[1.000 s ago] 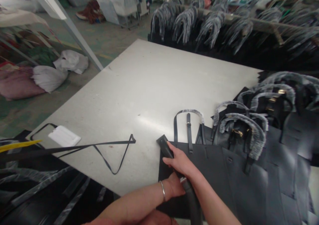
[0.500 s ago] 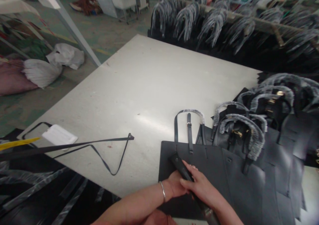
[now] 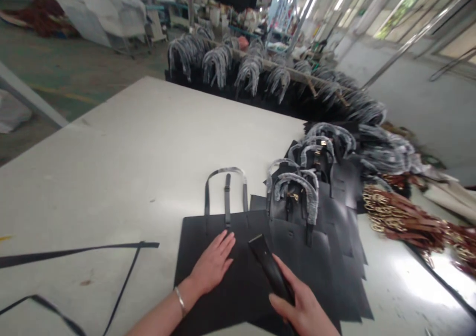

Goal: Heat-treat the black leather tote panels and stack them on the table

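My left hand (image 3: 213, 262) lies flat on a black leather bag panel (image 3: 223, 296), fingers stretched out just below a short buckled strap (image 3: 227, 202). A handle (image 3: 225, 170) partly wrapped in clear film rises from the panel's top edge. In my right hand (image 3: 301, 301) is a black hand-held tool (image 3: 269, 264) shaped like a hair clipper, with its wide end up and tilted left above the panel. Its lower end is hidden by the hand. Overlapping black bag panels (image 3: 308, 256) with wrapped handles (image 3: 297, 177) and gold-coloured fittings lie to the right.
The white table (image 3: 111, 142) stretches away to the left. Black straps (image 3: 82, 251) lie at its near left. Brown straps with gold-coloured hardware (image 3: 401, 217) are heaped at the right. Beyond the table, a rack holds several bunches of wrapped handles (image 3: 249, 68).
My hands have come apart: the left has let go of the tool and spread flat on the panel, while the right keeps hold of it. The view has swung right.
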{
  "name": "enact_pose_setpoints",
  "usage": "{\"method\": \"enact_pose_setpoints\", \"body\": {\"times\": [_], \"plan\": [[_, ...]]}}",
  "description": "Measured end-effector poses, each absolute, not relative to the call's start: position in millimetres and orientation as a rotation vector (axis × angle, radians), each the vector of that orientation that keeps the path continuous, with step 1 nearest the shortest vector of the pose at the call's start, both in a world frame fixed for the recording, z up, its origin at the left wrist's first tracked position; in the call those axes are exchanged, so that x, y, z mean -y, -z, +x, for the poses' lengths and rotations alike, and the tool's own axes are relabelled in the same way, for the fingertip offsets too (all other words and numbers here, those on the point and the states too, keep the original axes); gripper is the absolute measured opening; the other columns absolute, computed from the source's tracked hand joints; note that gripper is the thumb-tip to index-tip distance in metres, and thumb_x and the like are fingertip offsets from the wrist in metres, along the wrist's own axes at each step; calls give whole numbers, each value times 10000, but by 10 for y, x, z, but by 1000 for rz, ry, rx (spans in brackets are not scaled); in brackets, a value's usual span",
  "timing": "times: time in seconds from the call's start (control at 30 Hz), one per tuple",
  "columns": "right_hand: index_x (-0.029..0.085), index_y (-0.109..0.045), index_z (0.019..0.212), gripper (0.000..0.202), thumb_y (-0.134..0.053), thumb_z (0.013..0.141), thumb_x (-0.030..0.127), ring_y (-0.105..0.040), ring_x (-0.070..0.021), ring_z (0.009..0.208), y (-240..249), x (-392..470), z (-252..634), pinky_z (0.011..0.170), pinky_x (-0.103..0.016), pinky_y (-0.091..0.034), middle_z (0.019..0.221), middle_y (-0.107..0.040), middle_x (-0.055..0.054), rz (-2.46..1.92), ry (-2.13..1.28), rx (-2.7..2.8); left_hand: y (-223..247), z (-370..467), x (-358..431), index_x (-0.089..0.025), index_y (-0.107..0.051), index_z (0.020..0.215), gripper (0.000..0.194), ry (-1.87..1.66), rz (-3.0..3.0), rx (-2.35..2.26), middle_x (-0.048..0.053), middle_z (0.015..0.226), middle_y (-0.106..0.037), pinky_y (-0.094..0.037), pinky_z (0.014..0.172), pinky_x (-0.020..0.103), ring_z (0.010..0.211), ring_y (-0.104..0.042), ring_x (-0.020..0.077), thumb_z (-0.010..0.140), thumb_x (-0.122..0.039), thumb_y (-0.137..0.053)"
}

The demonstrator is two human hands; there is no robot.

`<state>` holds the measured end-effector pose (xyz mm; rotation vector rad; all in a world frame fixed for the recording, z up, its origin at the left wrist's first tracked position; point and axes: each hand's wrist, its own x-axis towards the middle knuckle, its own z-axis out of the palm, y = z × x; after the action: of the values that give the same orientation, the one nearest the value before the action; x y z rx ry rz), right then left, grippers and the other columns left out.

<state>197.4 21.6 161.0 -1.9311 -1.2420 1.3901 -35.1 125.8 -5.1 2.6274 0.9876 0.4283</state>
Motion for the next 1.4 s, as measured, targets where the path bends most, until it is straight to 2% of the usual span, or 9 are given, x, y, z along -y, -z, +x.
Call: {"method": "enact_pose_setpoints", "body": {"times": [0.13,0.23,0.33,0.4,0.6,0.83,1.07,1.2,1.4], "plan": [[245,-389,1507,747,-630,810,362,-582,-293,1230,-1352,198,2368,1070,-394,-441,1309,-662,-45,-2015,-1304,1161,106,-739,-1698,-170,-413,1459,495,-445,2695,-1138,61,1536,-407,-357,1164,426,1442,-321,236,983,-303,-441],[216,-381,1513,782,-628,807,444,-688,-275,927,-1179,491,2552,845,-343,-547,1059,-740,-51,-2080,-1283,1082,19,-738,-1943,-107,-532,1355,434,-468,2636,-1478,136,1475,-477,-345,1143,537,1401,-386,307,977,-271,-392],[208,-363,1518,815,-609,799,502,-650,-239,653,-1129,638,2633,628,-319,-535,701,-682,1,-2133,-1256,900,-101,-304,-1916,-38,-596,1237,395,-524,2560,-1625,214,1446,-481,-322,1146,551,1402,-376,342,964,-240,-395],[196,-337,1525,850,-604,789,528,-628,-230,603,-1154,611,2666,577,-317,-521,600,-609,26,-2149,-1245,787,-144,127,-1721,-75,-573,1277,383,-524,2639,-1286,174,1469,-470,-331,1161,465,1412,-372,282,973,-245,-414],[189,-287,1526,899,-634,767,521,-552,-166,469,-1241,121,2860,462,-274,-468,526,-533,81,-2056,-1300,693,-62,908,-1028,-266,-371,1481,533,-350,2760,-608,58,1601,-277,-207,1200,492,1487,-205,247,976,-402,-474],[179,-326,1494,816,-641,798,465,-539,-140,438,-1098,-288,3073,417,-236,-446,507,-529,91,-1916,-1377,692,-76,864,-989,-281,-330,1503,550,-299,2750,-606,44,1616,-235,-174,1206,490,1491,-181,251,981,-399,-457],[178,-382,1477,775,-639,797,447,-588,-161,518,-1112,-555,3043,465,-274,-505,614,-587,61,-1984,-1049,764,-29,894,-985,-297,-340,1499,546,-302,2764,-624,36,1613,-245,-173,1205,501,1487,-196,250,976,-398,-460],[195,-360,1489,813,-652,790,489,-580,-167,501,-1329,-323,3235,483,-283,-499,586,-589,65,-2047,-891,704,-53,883,-981,-296,-336,1501,542,-290,2762,-627,39,1616,-235,-173,1204,510,1488,-196,252,979,-386,-451],[160,-346,1481,900,-720,737,502,-545,-149,456,-1311,351,3437,421,-259,-463,549,-549,77,-2016,-1175,475,-72,776,-819,-279,-310,1515,589,-228,2753,-641,62,1618,-218,-196,1196,537,1493,-177,271,953,-316,-482]]}}
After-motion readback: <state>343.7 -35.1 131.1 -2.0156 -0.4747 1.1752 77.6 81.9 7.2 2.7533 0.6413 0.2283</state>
